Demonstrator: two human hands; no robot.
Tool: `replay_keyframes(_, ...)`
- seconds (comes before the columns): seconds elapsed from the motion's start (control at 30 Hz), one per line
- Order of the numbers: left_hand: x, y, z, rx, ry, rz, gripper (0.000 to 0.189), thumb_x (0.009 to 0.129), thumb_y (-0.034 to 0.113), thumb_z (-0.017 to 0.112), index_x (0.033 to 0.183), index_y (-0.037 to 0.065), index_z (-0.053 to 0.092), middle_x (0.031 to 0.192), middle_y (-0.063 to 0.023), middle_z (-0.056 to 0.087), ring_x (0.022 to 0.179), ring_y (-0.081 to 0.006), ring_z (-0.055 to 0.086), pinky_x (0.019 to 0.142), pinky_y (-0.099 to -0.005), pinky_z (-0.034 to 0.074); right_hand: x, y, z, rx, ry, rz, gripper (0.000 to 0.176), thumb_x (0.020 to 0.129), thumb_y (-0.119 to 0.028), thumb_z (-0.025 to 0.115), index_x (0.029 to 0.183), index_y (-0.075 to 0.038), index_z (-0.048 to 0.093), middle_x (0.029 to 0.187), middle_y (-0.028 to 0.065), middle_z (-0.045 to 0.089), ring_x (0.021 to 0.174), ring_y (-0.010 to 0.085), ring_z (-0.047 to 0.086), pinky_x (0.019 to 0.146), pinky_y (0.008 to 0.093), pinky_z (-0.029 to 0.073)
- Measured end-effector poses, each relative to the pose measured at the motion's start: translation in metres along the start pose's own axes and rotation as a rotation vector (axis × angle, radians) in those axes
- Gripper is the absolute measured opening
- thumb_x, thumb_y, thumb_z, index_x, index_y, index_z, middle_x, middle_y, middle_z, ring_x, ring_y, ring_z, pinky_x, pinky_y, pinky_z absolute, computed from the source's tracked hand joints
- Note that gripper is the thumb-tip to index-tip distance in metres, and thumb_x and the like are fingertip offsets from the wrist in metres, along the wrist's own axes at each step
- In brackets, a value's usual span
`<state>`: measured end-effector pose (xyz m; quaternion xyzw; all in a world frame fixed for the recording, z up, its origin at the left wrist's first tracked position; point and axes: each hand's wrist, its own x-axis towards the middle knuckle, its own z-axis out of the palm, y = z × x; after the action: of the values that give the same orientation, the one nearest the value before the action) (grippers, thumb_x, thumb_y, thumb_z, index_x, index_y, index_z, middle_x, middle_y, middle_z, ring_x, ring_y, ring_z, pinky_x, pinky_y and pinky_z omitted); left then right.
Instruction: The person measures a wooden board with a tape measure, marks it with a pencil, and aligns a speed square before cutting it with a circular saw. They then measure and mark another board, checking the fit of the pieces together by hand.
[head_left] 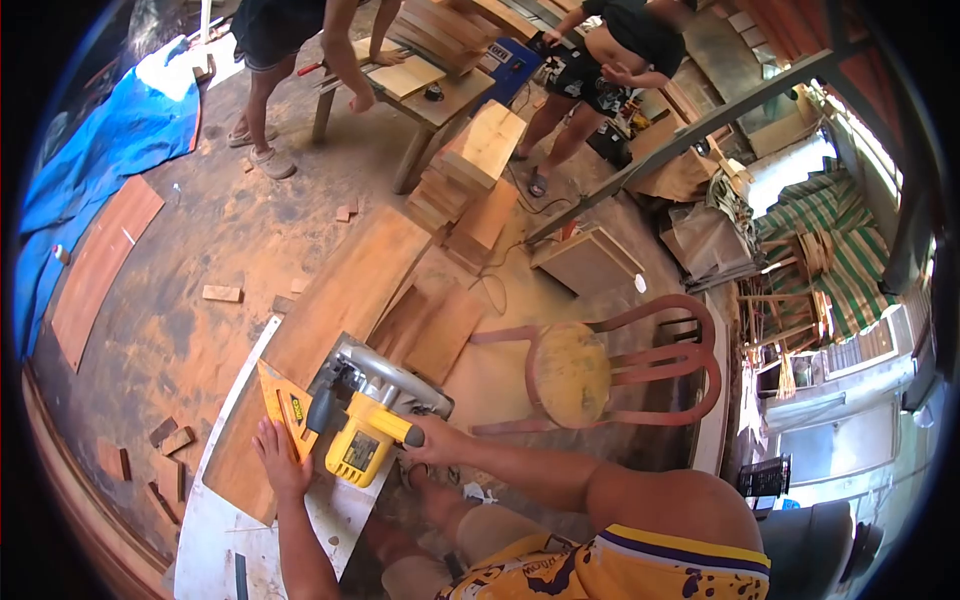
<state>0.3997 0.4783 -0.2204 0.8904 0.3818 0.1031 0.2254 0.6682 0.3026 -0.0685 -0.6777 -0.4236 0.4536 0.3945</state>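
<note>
My right hand [428, 443] is wrapped round the rear handle of a yellow circular saw [358, 448] with a silver blade guard. The saw sits across a long wooden board [345, 285]. Against the saw's near left side lies an orange speed square [288, 408]. My left hand [280, 458] is flat on the board at the square's lower edge, fingers stretched out and thumb by the square. Under the board is a long white work surface [250, 535]. The saw's body hides its blade.
A red chair with a worn yellow seat [570, 375] stands right of the saw. Stacked timber [485, 145] is beyond the board. Wood offcuts [170, 475] litter the dusty floor at left. Two people stand at the back, one leaning over a wooden table [440, 105].
</note>
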Motion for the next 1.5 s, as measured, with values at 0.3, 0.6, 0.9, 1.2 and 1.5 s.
replay_keyframes(0.3,0.004,0.003,-0.009,-0.019,0.005,-0.032,0.095,0.069,0.026,0.075,0.147,0.001,0.029,0.154,-0.0216,0.024,0.145,-0.0377,0.019,0.116,-0.0549,0.011,0.003,0.001,-0.002,0.005,-0.078,0.163,0.037,0.087,-0.012,0.065,0.121,-0.001,0.056,0.099,0.0098,0.066,0.093,0.0132,0.059,0.083,0.0304,0.049)
replay_keyframes(0.6,0.005,0.007,-0.020,-0.106,-0.027,-0.052,0.093,0.073,0.034,0.075,0.149,0.005,0.029,0.156,-0.0201,0.022,0.146,-0.0360,0.016,0.117,-0.0530,0.009,0.002,-0.003,-0.003,-0.070,-0.016,0.168,0.047,0.080,-0.009,0.065,0.124,0.001,0.054,0.102,0.0186,0.066,0.094,0.0249,0.064,0.083,0.0344,0.049)
replay_keyframes(0.9,-0.049,-0.047,-0.026,0.054,0.498,-0.829,0.094,0.075,0.048,0.075,0.147,0.007,0.031,0.153,-0.0270,0.023,0.141,-0.0421,0.023,0.114,-0.0543,0.021,0.003,-0.007,0.000,-0.079,-0.002,0.154,0.028,0.085,-0.005,0.063,0.112,-0.001,0.058,0.093,0.0035,0.064,0.083,0.0102,0.059,0.075,0.0265,0.048)
replay_keyframes(1.2,-0.029,-0.033,-0.037,0.092,0.473,-0.903,0.101,0.067,0.048,0.080,0.148,0.015,0.031,0.153,-0.0233,0.023,0.138,-0.0421,0.026,0.111,-0.0527,0.026,0.001,0.002,-0.003,-0.030,-0.032,0.230,0.029,0.084,-0.003,0.062,0.113,0.000,0.058,0.094,0.0046,0.064,0.082,0.0103,0.060,0.073,0.0258,0.048)
replay_keyframes(1.5,-0.036,-0.039,-0.028,0.112,0.387,-0.857,0.097,0.070,0.052,0.076,0.148,0.015,0.032,0.154,-0.0217,0.021,0.138,-0.0440,0.023,0.111,-0.0541,0.023,0.002,-0.002,0.002,-0.076,-0.007,0.224,0.026,0.082,-0.002,0.061,0.108,-0.001,0.059,0.093,0.0039,0.065,0.085,0.0108,0.060,0.078,0.0268,0.048)
